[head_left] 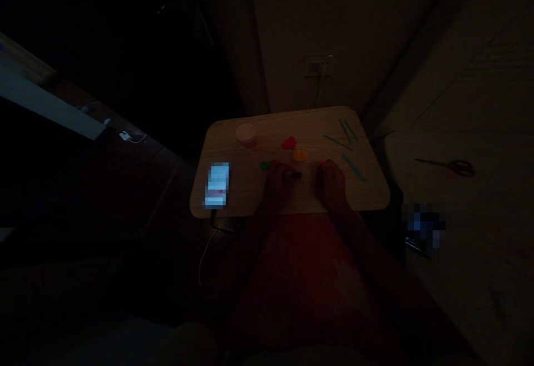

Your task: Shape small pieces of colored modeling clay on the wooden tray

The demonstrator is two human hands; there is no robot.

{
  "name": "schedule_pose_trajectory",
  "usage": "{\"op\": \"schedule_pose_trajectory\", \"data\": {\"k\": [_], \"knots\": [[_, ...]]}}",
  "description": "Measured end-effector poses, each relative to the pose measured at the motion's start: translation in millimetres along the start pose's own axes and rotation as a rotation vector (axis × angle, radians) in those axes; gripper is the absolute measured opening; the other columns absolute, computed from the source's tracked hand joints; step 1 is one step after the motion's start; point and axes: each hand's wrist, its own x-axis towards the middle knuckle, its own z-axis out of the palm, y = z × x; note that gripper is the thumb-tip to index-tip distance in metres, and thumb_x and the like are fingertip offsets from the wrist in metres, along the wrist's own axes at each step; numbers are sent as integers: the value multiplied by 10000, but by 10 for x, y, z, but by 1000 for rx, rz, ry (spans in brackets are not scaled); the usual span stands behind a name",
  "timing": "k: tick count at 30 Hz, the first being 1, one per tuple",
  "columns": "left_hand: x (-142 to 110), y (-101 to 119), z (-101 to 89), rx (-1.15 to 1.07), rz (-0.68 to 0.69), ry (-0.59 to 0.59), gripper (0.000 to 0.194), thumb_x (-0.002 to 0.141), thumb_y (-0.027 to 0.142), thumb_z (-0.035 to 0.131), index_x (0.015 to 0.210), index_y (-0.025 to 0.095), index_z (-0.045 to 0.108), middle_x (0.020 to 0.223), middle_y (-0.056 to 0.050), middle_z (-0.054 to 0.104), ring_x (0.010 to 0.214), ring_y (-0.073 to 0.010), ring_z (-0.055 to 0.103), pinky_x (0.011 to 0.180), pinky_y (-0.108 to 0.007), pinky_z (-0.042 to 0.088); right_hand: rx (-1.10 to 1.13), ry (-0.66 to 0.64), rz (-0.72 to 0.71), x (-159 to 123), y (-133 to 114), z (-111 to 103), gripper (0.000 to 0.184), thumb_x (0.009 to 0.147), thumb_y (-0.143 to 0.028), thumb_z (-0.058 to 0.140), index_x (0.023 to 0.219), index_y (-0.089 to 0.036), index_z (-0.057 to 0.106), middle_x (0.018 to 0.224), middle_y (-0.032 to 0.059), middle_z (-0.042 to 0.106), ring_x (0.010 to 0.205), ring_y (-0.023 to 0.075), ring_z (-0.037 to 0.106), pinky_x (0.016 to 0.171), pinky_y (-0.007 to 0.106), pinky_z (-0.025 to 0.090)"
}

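The scene is very dark. My left hand (278, 181) rests on a small wooden table (375, 196), fingers curled around a thin dark tool (294, 174) beside a green lump (265, 165). My right hand (330, 183) lies on the table a little to the right with its fingers curled; whatever it holds is hidden in the dark. A red lump (288, 143) and an orange lump (299, 156) sit just beyond the hands.
A lit phone (217, 184) lies at the table's left with a cable hanging off the front edge. A small pink-lidded tub (246, 134) stands at the back left. Several thin green sticks (347, 138) lie at the right. Scissors (453, 166) rest on the bed to the right.
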Motion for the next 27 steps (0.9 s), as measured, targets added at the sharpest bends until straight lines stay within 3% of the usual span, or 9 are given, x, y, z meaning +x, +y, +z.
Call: {"op": "schedule_pose_trajectory", "data": {"k": [3, 8, 15, 21, 27], "knots": [[-1, 0, 0, -15, 12, 2, 162, 887, 78, 587, 987, 200, 625, 1049, -60, 552, 995, -213, 586, 964, -386, 506, 36, 65, 25, 10, 33, 13, 355, 1020, -526, 453, 803, -246, 478, 710, -14, 482, 645, 162, 448, 608, 313, 373], [-1, -7, 5, -2, -3, 8, 181, 877, 71, 595, 986, 213, 619, 1035, -55, 561, 1002, -217, 582, 952, -388, 513, 64, 69, 62, 16, 77, 38, 194, 962, -429, 567, 949, -236, 553, 732, -22, 541, 621, 142, 500, 588, 286, 416], [5, -9, 5, -12, -11, 3, 182, 878, 64, 590, 982, 210, 617, 1019, -53, 561, 987, -216, 579, 945, -388, 515, 229, -15, 198, -3, -24, 70, 272, 966, -442, 530, 1080, -232, 662, 845, 44, 707, 599, 158, 636, 475, 266, 454], [3, -55, 18, -18, 27, 23, 143, 914, 93, 565, 975, 211, 616, 1030, -58, 576, 997, -218, 586, 949, -394, 517, 152, -13, 164, 18, -37, 57, 210, 922, -405, 597, 928, -225, 706, 762, 31, 716, 598, 160, 636, 529, 276, 492], [5, -36, 5, -9, 8, 17, 142, 916, 101, 577, 979, 220, 621, 1030, -59, 585, 1002, -223, 594, 942, -396, 528, 31, 4, 65, 26, -11, 41, 104, 775, -301, 750, 827, -221, 709, 827, 34, 729, 775, 187, 670, 694, 303, 522]]}}
